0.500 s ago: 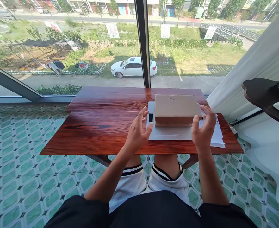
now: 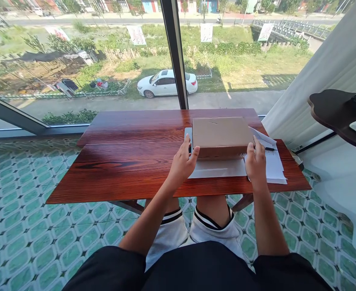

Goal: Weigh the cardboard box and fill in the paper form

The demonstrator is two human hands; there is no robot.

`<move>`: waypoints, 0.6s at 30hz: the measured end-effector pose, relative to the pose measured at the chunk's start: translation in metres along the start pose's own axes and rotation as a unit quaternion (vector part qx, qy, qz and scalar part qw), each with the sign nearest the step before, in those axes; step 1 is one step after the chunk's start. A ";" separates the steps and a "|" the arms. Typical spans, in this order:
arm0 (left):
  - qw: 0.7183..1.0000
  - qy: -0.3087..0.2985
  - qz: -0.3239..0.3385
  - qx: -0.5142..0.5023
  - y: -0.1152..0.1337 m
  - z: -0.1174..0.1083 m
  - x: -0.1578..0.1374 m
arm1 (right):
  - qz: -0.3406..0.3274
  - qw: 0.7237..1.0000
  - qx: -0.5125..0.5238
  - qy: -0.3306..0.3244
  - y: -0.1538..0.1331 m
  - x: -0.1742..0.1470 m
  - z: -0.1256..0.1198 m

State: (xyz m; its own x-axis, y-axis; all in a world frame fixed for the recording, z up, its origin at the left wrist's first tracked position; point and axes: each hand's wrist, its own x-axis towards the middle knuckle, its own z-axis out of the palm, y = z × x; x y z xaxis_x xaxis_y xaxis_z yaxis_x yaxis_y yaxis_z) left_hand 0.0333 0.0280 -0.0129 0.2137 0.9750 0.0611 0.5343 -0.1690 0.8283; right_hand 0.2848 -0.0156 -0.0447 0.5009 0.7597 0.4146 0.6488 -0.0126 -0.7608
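One cardboard box (image 2: pixel 222 135) sits on the far right part of the wooden surface (image 2: pixel 129 161), closed, with its long axis running left to right across the person's view. It rests on a white flat sheet or board (image 2: pixel 217 169) that extends toward the person beyond the box's near edge. A grey flat item (image 2: pixel 188 135) shows at the box's left end; what it is cannot be told.

Both hands bracket the box at its two short ends. The left hand (image 2: pixel 182 161) is at the near left corner, fingers spread and curved, fingertips touching or just beside the left end face, thumb raised toward the front face. The right hand (image 2: pixel 256 161) is at the near right corner, fingers partly curled against the right end. Neither hand has closed around anything — each is held fairly wide, in contact with or just off the cardboard; a firm grip cannot be confirmed.

Relative to the hands, the box lies directly between them and slightly ahead, so both are about equally near.

Loose printed papers (image 2: pixel 273 163) lie under and to the right of the right hand, with a dark pen (image 2: pixel 269 149) on top — just beside the box. Beyond the surface is a large window (image 2: pixel 105 60); a white curtain (image 2: pixel 332 68) hangs at right.
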 end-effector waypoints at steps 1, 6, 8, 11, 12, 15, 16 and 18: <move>1.000 -0.003 -0.004 0.010 0.001 0.000 0.000 | -0.002 1.000 -0.001 -0.004 0.000 0.000 0.000; 0.999 -0.017 -0.028 0.033 0.005 0.002 0.000 | 0.002 1.000 -0.009 0.005 -0.001 0.002 -0.002; 0.999 -0.010 -0.022 0.045 0.006 0.004 0.001 | 0.003 1.000 -0.015 0.004 -0.001 0.003 -0.003; 0.998 0.011 -0.003 0.063 0.007 0.007 0.001 | -0.001 1.000 -0.027 0.011 -0.001 0.005 -0.003; 0.998 0.016 -0.003 0.067 0.007 0.008 0.001 | -0.003 0.999 -0.031 0.016 -0.001 0.005 -0.003; 0.997 0.032 -0.013 0.069 0.008 0.010 0.001 | -0.010 0.999 -0.039 0.030 0.000 0.006 -0.002; 0.997 0.039 -0.015 0.068 0.008 0.011 0.001 | -0.010 0.999 -0.040 0.033 0.000 0.006 -0.002; 0.996 0.051 -0.017 0.066 0.008 0.013 0.000 | -0.008 0.998 -0.040 0.040 0.000 0.006 -0.001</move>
State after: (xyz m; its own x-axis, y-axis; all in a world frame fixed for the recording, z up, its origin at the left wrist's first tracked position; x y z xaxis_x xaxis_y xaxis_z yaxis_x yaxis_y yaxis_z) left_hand 0.0484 0.0252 -0.0139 0.1120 0.9890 0.0963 0.6435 -0.1460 0.7514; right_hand 0.2880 -0.0117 -0.0419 0.5324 0.7054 0.4679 0.6989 -0.0544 -0.7132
